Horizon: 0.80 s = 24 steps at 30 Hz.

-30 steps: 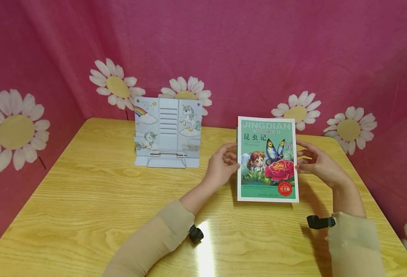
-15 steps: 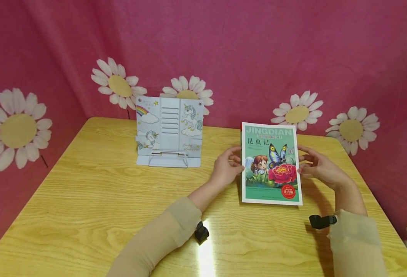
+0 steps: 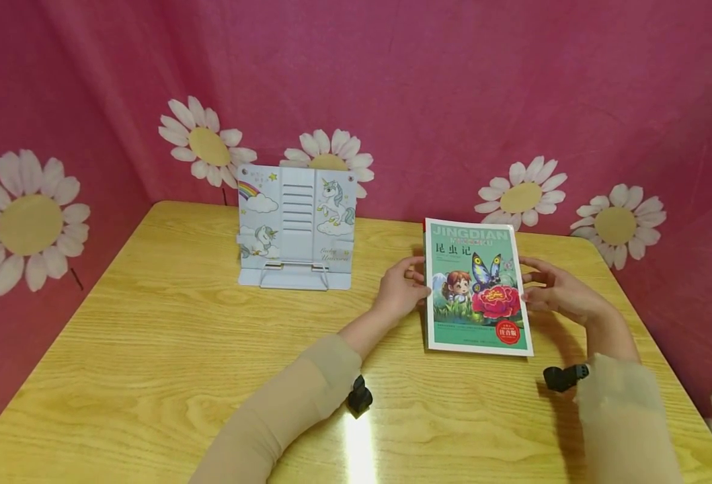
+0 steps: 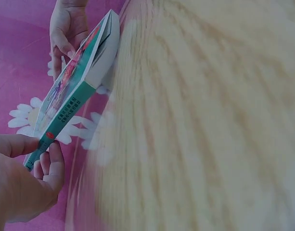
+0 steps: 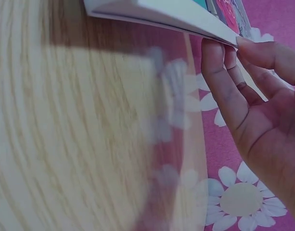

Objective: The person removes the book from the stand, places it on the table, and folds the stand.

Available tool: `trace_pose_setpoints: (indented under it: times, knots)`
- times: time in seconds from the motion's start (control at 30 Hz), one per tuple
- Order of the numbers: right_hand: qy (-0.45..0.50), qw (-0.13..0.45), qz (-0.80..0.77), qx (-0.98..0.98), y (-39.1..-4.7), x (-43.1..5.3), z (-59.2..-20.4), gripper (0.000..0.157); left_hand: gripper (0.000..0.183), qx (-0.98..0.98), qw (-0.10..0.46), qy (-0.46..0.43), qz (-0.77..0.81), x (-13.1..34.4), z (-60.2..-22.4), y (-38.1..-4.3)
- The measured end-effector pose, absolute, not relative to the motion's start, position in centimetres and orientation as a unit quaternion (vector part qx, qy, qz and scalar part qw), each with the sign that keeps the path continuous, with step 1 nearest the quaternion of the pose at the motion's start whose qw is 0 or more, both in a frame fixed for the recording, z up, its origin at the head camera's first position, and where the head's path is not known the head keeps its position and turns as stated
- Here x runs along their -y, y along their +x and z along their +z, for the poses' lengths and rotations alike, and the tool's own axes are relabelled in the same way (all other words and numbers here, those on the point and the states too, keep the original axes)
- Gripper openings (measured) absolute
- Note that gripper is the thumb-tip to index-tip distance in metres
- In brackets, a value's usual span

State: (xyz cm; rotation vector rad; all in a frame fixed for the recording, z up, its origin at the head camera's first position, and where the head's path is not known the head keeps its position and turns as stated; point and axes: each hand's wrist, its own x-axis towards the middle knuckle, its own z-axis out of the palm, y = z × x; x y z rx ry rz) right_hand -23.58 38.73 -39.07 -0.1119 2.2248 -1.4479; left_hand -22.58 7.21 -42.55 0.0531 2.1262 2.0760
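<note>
A green paperback book [image 3: 477,289] with a butterfly, a child and a red flower on its cover faces up between my two hands. My left hand [image 3: 399,290] pinches its spine edge, thumb on the cover and fingers beneath, as the left wrist view [image 4: 29,180] shows too. On the opposite, page edge, my right hand [image 3: 564,296] grips it the same way. In the right wrist view, the fingers [image 5: 219,72] run under the book and the thumb lies at its top edge. The book tilts, its lower edge close over the table.
A white metal book stand [image 3: 298,225] with unicorn pictures stands upright at the back left of the wooden table [image 3: 168,349]. Behind the table hangs a pink curtain [image 3: 416,101] with daisies. Small black wrist cameras [image 3: 360,396] hang from both sleeves.
The book, held in both hands, has shifted slightly right and its top edge has dropped lower in the head view. Both hands keep their hold; the stand has stayed in place.
</note>
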Motion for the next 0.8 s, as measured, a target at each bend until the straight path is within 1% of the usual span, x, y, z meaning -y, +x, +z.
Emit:
trace_pose_setpoints:
  times: [0.27, 0.5, 0.8]
  knots:
    - [-0.030, 0.266, -0.522, -0.810, -24.3, -38.8, -39.5, 0.083, 0.056, -0.704, 0.103, -0.006, 0.703, -7.4, -43.0, -23.0]
    - [-0.027, 0.275, -0.487, -0.829, -24.9, -38.6, -40.2, 0.084, 0.052, -0.712, 0.109, -0.002, 0.694, -7.5, -43.3, -23.1]
    - [-0.020, 0.279, -0.459, -0.843, -25.1, -38.6, -40.1, 0.086, 0.049, -0.727, 0.101, -0.002, 0.679, -7.9, -43.5, -23.2]
